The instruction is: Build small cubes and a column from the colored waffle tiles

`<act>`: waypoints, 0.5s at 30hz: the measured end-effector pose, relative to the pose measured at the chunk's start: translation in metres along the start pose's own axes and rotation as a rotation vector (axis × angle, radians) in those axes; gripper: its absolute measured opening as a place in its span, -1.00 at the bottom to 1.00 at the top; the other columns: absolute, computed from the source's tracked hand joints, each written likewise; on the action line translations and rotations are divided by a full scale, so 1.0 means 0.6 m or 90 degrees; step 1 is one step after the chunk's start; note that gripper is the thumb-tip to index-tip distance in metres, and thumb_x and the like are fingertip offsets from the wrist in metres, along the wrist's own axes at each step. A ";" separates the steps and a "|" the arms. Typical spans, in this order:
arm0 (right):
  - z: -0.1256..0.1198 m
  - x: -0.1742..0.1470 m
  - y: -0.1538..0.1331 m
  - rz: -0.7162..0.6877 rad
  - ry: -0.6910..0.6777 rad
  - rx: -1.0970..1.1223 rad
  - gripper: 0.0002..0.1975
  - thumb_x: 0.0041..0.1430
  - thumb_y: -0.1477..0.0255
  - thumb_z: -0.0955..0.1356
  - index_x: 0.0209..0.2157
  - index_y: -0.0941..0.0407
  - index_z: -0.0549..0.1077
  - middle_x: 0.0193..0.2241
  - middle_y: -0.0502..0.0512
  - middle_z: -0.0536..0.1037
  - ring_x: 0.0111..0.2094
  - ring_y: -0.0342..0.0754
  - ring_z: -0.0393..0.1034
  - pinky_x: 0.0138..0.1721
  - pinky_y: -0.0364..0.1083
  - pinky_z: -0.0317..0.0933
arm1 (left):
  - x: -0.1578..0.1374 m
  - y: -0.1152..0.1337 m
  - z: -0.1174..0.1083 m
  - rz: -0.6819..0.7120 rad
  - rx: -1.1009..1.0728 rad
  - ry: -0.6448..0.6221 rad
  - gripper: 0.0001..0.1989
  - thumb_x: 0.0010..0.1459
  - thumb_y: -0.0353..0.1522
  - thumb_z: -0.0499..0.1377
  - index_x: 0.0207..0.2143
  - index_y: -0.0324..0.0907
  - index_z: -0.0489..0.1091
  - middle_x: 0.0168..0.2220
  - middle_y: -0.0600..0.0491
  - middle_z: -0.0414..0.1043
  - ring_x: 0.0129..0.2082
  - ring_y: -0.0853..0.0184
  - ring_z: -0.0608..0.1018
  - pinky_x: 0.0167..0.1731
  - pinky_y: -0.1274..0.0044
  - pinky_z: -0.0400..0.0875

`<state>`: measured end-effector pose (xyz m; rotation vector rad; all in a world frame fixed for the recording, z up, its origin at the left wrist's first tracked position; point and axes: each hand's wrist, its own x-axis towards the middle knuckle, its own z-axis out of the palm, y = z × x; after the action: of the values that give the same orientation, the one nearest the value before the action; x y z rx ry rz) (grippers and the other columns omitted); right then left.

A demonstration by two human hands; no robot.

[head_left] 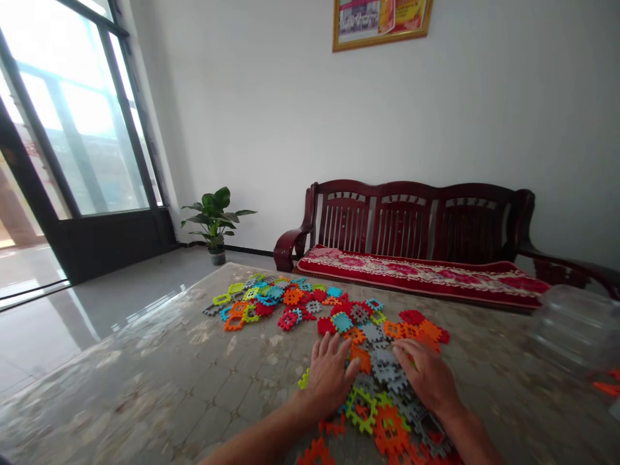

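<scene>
Many flat plastic puzzle-like building pieces with notched edges lie heaped on the table, in red, orange, grey, blue and lime green. My left hand (pixel 332 371) rests palm down on the left side of the nearer heap, fingers spread and thumb out, with no piece held. Across from it, my right hand (pixel 429 374) lies low over the heap's right side, its thumb and bent fingers at some grey pieces (pixel 385 365); its other fingertips are partly hidden. Between the wrists lie a lime green piece (pixel 362 410) and an orange piece (pixel 390 429).
A second heap of pieces (pixel 293 296) spreads toward the far left of the cloth-covered table (pixel 194 374). At the right stands a clear plastic container (pixel 576 329), with orange pieces (pixel 608 387) near it. Beyond are a wooden bench (pixel 402 219) and a potted plant (pixel 216 216).
</scene>
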<state>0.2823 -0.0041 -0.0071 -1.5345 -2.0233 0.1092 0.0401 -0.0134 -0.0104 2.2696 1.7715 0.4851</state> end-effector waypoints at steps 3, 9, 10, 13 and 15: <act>-0.001 0.000 0.046 0.060 0.084 0.031 -0.51 0.29 0.11 0.13 -0.17 0.07 0.57 -0.09 0.14 0.59 -0.02 0.08 0.43 0.10 0.08 0.23 | 0.080 -0.019 -0.040 0.032 0.046 0.079 -0.43 0.30 -0.02 -0.16 0.25 0.04 0.25 0.32 0.05 0.19 0.37 0.12 0.07 0.32 0.21 -0.06; 0.020 -0.001 0.100 0.136 0.154 0.073 -0.50 0.24 0.07 0.16 -0.18 0.08 0.58 -0.10 0.16 0.59 0.00 0.11 0.41 0.13 0.10 0.20 | 0.271 -0.126 -0.106 -0.082 0.207 0.040 -0.33 0.24 0.05 -0.11 0.35 0.06 0.06 0.42 -0.05 -0.10 0.41 0.02 -0.10 0.30 0.09 -0.20; 0.023 -0.001 0.102 0.136 0.146 0.075 -0.51 0.24 0.07 0.17 -0.18 0.07 0.58 -0.09 0.15 0.58 0.02 0.12 0.40 0.14 0.11 0.19 | 0.295 -0.144 -0.109 -0.102 0.209 0.020 -0.31 0.23 0.06 -0.11 0.35 0.07 0.05 0.42 -0.07 -0.12 0.40 -0.02 -0.09 0.28 0.04 -0.18; 0.026 0.001 0.098 0.135 0.111 0.068 -0.53 0.25 0.08 0.18 -0.20 0.03 0.60 -0.05 0.14 0.56 0.05 0.13 0.37 0.16 0.13 0.16 | 0.345 -0.189 -0.106 -0.136 0.204 -0.041 -0.28 0.20 0.09 -0.12 0.34 0.04 0.08 0.40 -0.16 -0.05 0.37 -0.11 0.04 0.21 -0.06 -0.07; 0.024 0.001 0.092 0.139 0.093 0.053 -0.54 0.25 0.09 0.18 -0.16 0.03 0.60 -0.02 0.14 0.55 0.08 0.13 0.35 0.17 0.13 0.15 | 0.362 -0.211 -0.097 -0.161 0.199 -0.076 -0.27 0.19 0.10 -0.14 0.32 0.03 0.13 0.37 -0.22 0.02 0.33 -0.18 0.11 0.15 -0.14 -0.01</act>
<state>0.3218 0.0187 -0.0411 -1.6567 -1.7134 0.1596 -0.0482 0.2266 0.0228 2.1598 2.1562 0.0242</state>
